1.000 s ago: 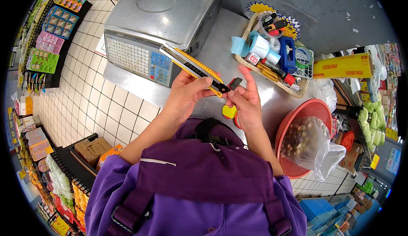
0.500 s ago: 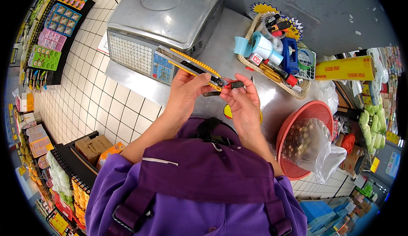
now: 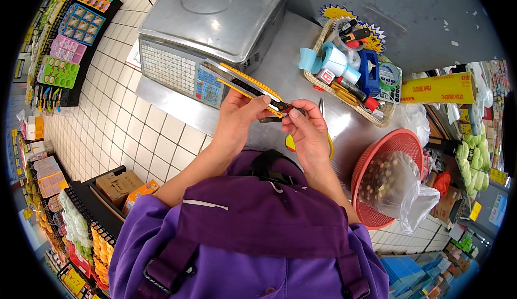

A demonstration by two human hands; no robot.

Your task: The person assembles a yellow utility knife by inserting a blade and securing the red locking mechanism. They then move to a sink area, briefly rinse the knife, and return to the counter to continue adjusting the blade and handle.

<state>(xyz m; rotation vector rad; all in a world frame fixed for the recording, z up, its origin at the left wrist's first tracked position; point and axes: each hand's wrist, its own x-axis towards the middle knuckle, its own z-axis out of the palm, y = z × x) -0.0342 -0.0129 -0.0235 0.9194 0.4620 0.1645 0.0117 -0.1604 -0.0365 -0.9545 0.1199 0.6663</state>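
Note:
My left hand (image 3: 237, 120) is closed round a yellow-and-black utility knife (image 3: 245, 83), its far end tilted toward the scale. With thumb and fingers pinched, my right hand (image 3: 308, 135) grips a small dark piece (image 3: 295, 111) at the knife's near end. The fingers partly cover that piece, so whether it sits inside the knife body is hard to see. Just under the knife, a dark narrow strip (image 3: 267, 120) shows beside my left fingers. Partly behind my right hand lie scissors with yellow handles (image 3: 291, 142) on the metal table.
A weighing scale (image 3: 210, 16) with a keypad stands beyond my left hand. To the right, a wicker basket (image 3: 385, 120) holds tape, pens and a calculator. A red plastic basket (image 3: 357, 164) carries a clear bag (image 3: 396, 183) of small brown items. A yellow box (image 3: 439, 88) lies behind.
My right hand has brought the small dark piece from just off the knife's end right up against it. The left hand keeps its hold on the knife with little movement.

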